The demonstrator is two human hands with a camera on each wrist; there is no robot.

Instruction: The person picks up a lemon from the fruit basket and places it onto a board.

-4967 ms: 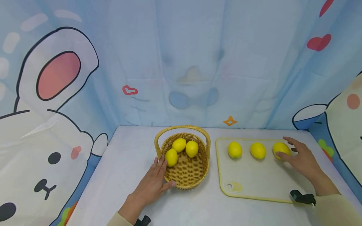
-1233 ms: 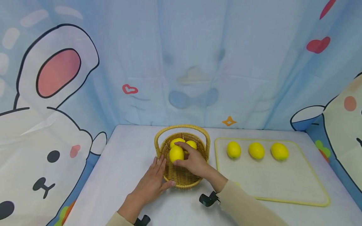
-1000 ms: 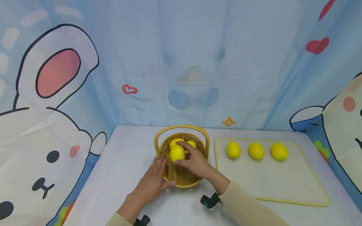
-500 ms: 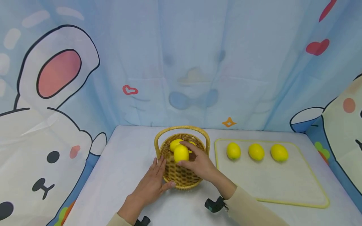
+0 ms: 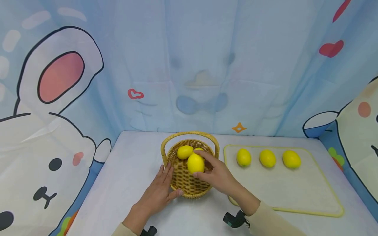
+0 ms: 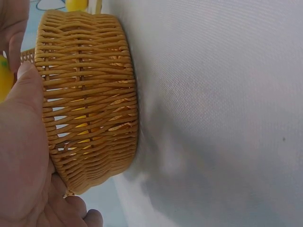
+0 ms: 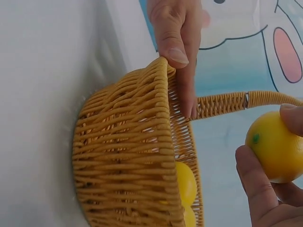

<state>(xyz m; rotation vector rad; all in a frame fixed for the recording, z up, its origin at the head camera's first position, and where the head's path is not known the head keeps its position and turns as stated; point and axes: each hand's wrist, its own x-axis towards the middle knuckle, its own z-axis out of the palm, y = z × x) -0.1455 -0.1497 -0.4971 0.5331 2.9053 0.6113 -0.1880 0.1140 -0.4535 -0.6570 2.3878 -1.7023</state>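
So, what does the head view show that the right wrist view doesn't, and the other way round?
Only the head view: the board with three lemons on it, and the basket floor.
Only the right wrist view: the green tip of the held lemon.
Both: the right hand holding that lemon, the left hand touching the basket, its handle, and two lemons inside.

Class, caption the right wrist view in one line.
Right grip pinches a lemon above the basket; left grip touches its rim.
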